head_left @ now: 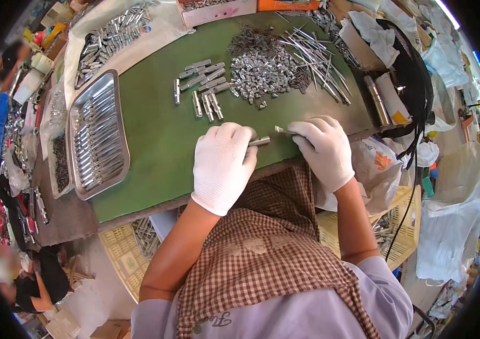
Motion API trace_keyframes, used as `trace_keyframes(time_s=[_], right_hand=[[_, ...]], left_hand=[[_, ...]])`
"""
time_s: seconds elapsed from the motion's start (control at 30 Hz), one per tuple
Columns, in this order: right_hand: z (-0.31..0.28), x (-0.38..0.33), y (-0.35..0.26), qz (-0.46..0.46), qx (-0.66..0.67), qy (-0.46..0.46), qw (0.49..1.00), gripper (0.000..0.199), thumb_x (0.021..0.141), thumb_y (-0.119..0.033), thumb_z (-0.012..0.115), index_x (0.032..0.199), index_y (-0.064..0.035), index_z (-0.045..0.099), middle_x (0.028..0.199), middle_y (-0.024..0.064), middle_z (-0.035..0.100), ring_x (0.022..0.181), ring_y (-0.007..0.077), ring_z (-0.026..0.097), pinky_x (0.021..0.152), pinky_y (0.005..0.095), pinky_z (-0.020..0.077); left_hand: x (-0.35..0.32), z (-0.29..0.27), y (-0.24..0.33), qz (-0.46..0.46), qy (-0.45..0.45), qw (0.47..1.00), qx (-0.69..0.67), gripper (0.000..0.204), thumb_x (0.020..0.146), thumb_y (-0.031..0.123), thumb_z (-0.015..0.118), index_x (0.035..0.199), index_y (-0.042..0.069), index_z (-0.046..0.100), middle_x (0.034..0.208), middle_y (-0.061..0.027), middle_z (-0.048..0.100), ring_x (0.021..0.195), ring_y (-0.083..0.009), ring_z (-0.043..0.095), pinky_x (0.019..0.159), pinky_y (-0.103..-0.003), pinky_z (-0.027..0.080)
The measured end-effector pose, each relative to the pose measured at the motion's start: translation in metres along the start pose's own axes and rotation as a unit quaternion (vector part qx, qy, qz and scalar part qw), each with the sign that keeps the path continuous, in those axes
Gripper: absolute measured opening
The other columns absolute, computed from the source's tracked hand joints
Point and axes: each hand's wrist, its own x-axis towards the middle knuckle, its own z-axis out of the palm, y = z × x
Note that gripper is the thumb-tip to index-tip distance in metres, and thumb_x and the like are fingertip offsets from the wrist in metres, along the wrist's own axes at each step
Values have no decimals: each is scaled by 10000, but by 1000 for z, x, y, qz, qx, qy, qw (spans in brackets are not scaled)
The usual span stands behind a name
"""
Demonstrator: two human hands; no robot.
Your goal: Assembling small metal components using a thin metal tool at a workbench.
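My gloves (223, 164) are matt knit cloth, the held tube (260, 141) smooth, glossy metal. The tray (120, 121) at nine o'clock is polished metal; my apron (251, 248) at six, matt cloth.

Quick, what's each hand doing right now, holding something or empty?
Left hand: closed, holding a metal tube.
Right hand: closed, pinching a small thin piece, too small to identify.
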Motion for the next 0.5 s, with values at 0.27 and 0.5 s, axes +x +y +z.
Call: trace_keyframes(time_s=[0.27,0.5], right_hand=[[3,3,3,-12,-27,-11,1000,147,818,-79,699,948,-139,664,922,48,671,962,304,624,887,433,475],[3,8,7,-5,-14,-27,1000,120,831,-78,688,937,-129,666,953,50,675,1004,313,616,934,439,457]], left_hand=[[-3,10,7,-1,1,1000,9,139,779,126,757,894,101,683,900,-76,636,823,-310,617,744,-441,472],[-3,11,7,5,-20,1000,12,124,805,134,740,921,109,707,894,-62,632,821,-298,614,738,-423,461]])
